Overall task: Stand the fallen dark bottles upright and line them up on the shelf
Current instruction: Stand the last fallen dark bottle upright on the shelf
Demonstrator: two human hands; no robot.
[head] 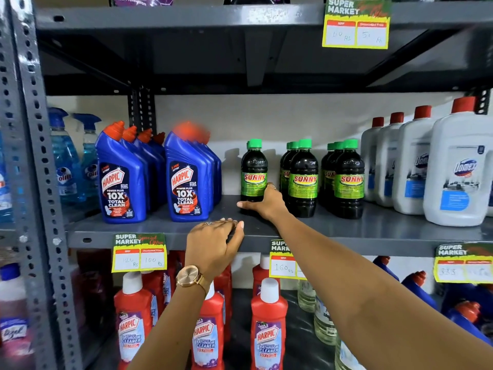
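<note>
- Dark bottles with green caps and green "SUNNY" labels stand upright on the grey shelf, in the middle, between the blue Harpic bottles on the left and the white bottles on the right.
- They stand in three rows that go from near to far; the liquid inside looks almost black.
- The right hand is at the bottom of the left dark bottle. Its fingers go around the far side and are hidden; the thumb points left along the shelf, just below the bottle. I cannot tell how tight the hold is.
- The left hand, with a gold watch on the wrist, rests on the near edge of the shelf. Its fingers are close together, curled over the edge, holding no bottle.
- The back bottles in each row are mostly hidden; only caps and bits of label show.
- One red cap on the Harpic bottles is blurry.
- The numbers on the yellow price tags are hard to read.
</note>
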